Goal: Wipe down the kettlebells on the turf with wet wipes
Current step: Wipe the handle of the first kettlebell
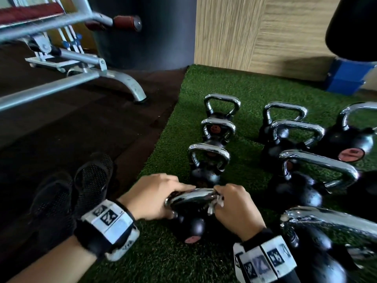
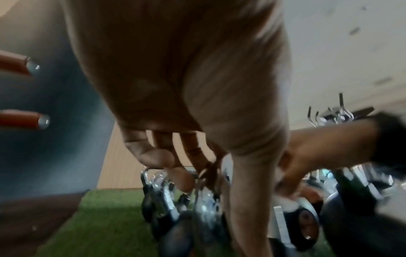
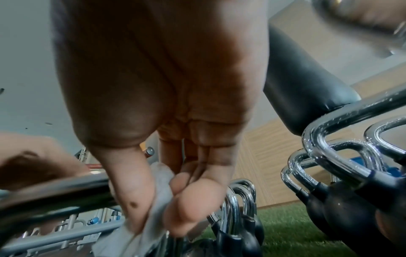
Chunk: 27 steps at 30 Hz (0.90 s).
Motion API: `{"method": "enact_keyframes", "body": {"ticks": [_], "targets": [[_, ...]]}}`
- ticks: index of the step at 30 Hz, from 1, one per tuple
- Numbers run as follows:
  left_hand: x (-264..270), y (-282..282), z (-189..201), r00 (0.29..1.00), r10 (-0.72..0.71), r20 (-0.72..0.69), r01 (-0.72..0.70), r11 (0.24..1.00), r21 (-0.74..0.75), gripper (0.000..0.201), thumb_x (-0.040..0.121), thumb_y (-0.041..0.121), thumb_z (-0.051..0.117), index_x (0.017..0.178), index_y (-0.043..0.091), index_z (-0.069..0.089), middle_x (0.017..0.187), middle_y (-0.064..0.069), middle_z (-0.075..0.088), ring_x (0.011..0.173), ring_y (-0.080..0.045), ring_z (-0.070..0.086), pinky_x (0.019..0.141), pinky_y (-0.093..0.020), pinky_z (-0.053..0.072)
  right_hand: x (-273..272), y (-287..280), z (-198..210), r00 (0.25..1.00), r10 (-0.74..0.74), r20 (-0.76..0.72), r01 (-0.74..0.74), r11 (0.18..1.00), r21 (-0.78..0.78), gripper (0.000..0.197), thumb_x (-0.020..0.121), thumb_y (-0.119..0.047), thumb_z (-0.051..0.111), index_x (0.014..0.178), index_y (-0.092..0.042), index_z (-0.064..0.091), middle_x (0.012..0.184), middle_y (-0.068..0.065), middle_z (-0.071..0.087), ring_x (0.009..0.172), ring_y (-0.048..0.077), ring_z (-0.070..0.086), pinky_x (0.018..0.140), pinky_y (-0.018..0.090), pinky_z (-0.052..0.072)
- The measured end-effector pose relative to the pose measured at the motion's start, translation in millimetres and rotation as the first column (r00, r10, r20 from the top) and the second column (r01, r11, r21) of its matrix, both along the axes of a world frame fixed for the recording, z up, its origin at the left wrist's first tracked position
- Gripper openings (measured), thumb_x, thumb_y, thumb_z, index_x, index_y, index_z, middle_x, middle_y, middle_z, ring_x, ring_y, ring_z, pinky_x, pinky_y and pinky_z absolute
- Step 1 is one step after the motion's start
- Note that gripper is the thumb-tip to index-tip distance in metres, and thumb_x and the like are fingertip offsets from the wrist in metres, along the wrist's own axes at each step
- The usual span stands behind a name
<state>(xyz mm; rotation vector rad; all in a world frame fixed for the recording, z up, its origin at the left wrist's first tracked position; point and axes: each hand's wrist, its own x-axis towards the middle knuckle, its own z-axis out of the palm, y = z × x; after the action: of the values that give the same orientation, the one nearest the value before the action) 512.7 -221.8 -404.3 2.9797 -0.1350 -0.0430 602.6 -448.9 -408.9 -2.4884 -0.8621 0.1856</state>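
A small black kettlebell point(image 1: 189, 221) with a chrome handle point(image 1: 191, 198) stands on the green turf point(image 1: 204, 82) at the front of a left-hand row. My left hand point(image 1: 155, 193) grips the left end of that handle, fingers curled over the top. My right hand point(image 1: 234, 203) pinches a crumpled white wet wipe point(image 1: 214, 205) around the handle's right end. In the right wrist view the wet wipe point(image 3: 162, 187) is squeezed between thumb and fingertips against the handle point(image 3: 54, 191). The left wrist view is blurred, with my left hand point(image 2: 171, 156) curled above the chrome.
More kettlebells stand behind point(image 1: 208, 166) and in a right-hand row point(image 1: 306, 176), a large one point(image 1: 318, 242) close to my right wrist. A metal bench frame point(image 1: 85, 78) and black shoes point(image 1: 81, 186) are on the dark floor to the left. A wooden wall point(image 1: 265, 33) and a blue box point(image 1: 346, 78) lie beyond.
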Motion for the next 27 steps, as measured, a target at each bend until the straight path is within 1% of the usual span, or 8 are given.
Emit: {"method": "enact_keyframes", "body": {"ticks": [6, 8, 12, 16, 18, 21, 24, 27], "targets": [[16.9, 20.3, -1.6, 0.995, -0.076, -0.070, 0.070, 0.995, -0.075, 0.085, 0.079, 0.026, 0.086, 0.145, 0.058, 0.043, 0.099, 0.022, 0.058, 0.098, -0.001, 0.052, 0.083, -0.014, 0.039, -39.1, -10.8, -16.4, 0.997, -0.069, 0.046, 0.067, 0.997, 0.031, 0.019, 0.079, -0.019, 0.057, 0.097, -0.019, 0.063, 0.084, -0.007, 0.051, 0.078, 0.018, 0.061, 0.067, 0.027, 0.049], [13.0, 21.8, -8.2, 0.996, -0.086, -0.023, 0.084, 0.992, -0.093, 0.087, 0.080, 0.026, 0.086, 0.146, 0.059, 0.040, 0.102, 0.021, 0.063, 0.097, 0.001, 0.051, 0.082, -0.010, 0.036, -40.6, -12.4, -17.1, 0.994, -0.094, 0.049, 0.091, 0.995, 0.045, 0.025, 0.080, -0.017, 0.058, 0.104, -0.017, 0.066, 0.086, -0.008, 0.053, 0.080, 0.017, 0.062, 0.070, 0.029, 0.053], [8.3, 23.5, -12.7, 0.995, -0.094, 0.019, 0.096, 0.987, -0.127, 0.082, 0.082, 0.029, 0.083, 0.145, 0.059, 0.041, 0.111, 0.020, 0.069, 0.101, 0.001, 0.053, 0.087, -0.017, 0.043, -39.2, -15.5, -14.4, 0.998, -0.066, 0.020, 0.064, 0.997, 0.051, 0.024, 0.079, -0.017, 0.059, 0.102, -0.017, 0.068, 0.086, -0.009, 0.055, 0.079, 0.012, 0.061, 0.070, 0.026, 0.053], [10.6, 31.3, -7.8, 0.991, -0.126, -0.039, 0.115, 0.970, -0.214, 0.076, 0.077, 0.048, 0.086, 0.140, 0.062, 0.047, 0.118, 0.026, 0.068, 0.107, 0.011, 0.055, 0.090, -0.003, 0.037, -26.6, -23.3, 1.0, 0.999, 0.005, -0.048, -0.003, 1.000, 0.029, 0.012, 0.082, -0.024, 0.066, 0.087, -0.034, 0.070, 0.082, -0.012, 0.057, 0.077, 0.002, 0.057, 0.064, 0.012, 0.043], [16.7, 38.3, -2.8, 0.989, -0.117, -0.093, 0.064, 0.896, -0.440, 0.070, 0.070, 0.065, 0.084, 0.134, 0.061, 0.055, 0.115, 0.029, 0.071, 0.107, 0.009, 0.064, 0.093, -0.008, 0.047, -13.7, -30.2, 11.1, 0.995, -0.014, -0.096, 0.022, 0.996, 0.084, 0.019, 0.080, -0.028, 0.076, 0.093, -0.041, 0.075, 0.085, -0.018, 0.065, 0.081, -0.006, 0.060, 0.069, 0.005, 0.042], [44.2, 56.6, -9.0, 0.994, 0.017, -0.106, -0.085, 0.721, -0.687, 0.051, 0.077, 0.074, 0.071, 0.124, 0.055, 0.066, 0.108, 0.018, 0.076, 0.096, -0.007, 0.073, 0.093, -0.029, 0.058, 8.6, -31.0, 22.4, 0.984, -0.159, -0.082, 0.175, 0.953, 0.248, 0.033, 0.074, -0.027, 0.084, 0.099, -0.044, 0.071, 0.085, -0.021, 0.069, 0.081, -0.010, 0.061, 0.071, 0.003, 0.042], [86.9, 77.6, -34.7, 0.976, 0.161, -0.147, -0.217, 0.761, -0.612, 0.051, 0.074, 0.070, 0.074, 0.120, 0.048, 0.068, 0.105, 0.019, 0.075, 0.089, 0.000, 0.072, 0.090, -0.035, 0.060, 37.8, -11.4, 26.4, 0.956, -0.290, -0.033, 0.281, 0.884, 0.373, 0.033, 0.072, -0.017, 0.085, 0.093, -0.032, 0.065, 0.067, -0.009, 0.064, 0.069, 0.003, 0.059, 0.063, 0.014, 0.044], [126.1, 85.9, -66.7, 0.940, 0.167, -0.296, -0.308, 0.787, -0.535, 0.075, 0.073, 0.058, 0.085, 0.139, 0.042, 0.052, 0.127, 0.017, 0.065, 0.101, 0.001, 0.068, 0.090, -0.026, 0.058, 69.4, 11.0, 31.9, 0.945, -0.328, 0.006, 0.299, 0.869, 0.394, 0.024, 0.073, -0.013, 0.081, 0.085, -0.027, 0.067, 0.071, -0.007, 0.065, 0.074, 0.002, 0.059, 0.064, 0.010, 0.044]]}}
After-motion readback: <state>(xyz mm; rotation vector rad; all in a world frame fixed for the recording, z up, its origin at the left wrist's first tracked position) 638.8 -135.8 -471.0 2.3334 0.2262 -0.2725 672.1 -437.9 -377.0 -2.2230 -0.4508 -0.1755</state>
